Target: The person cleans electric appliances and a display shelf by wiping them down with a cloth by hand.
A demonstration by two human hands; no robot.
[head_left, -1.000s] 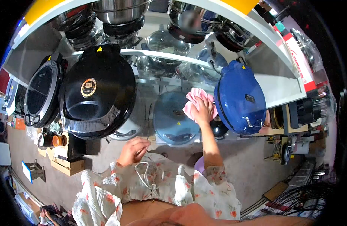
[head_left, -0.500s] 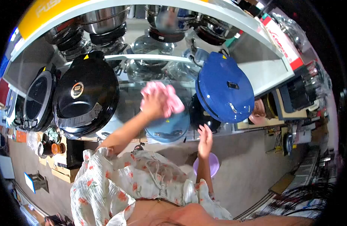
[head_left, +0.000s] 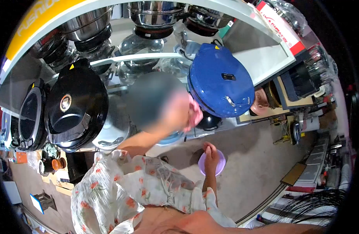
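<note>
A pink cloth (head_left: 194, 112) is bunched in my left hand (head_left: 179, 117), close to the lower left side of the blue round electric pan (head_left: 222, 84). A grey blur covers part of this hand and the glass behind it. A light blue appliance (head_left: 171, 138) shows partly below my left forearm. My right hand (head_left: 211, 156) hangs in front of the display with its fingers curled in, and nothing shows in them. Beneath it, a purple bucket (head_left: 222, 165) stands on the floor.
Black round electric pans (head_left: 78, 105) stand at the left of the display. Steel pots (head_left: 156, 17) and glass lids (head_left: 140, 45) fill the shelf behind. A white shelf rim (head_left: 148, 57) crosses above. To the right are boxed goods and more cookware.
My left hand has carried the pink cloth rightward, toward the blue pan. The right hand has lowered and its fingers have curled in. The view has shifted slightly.
</note>
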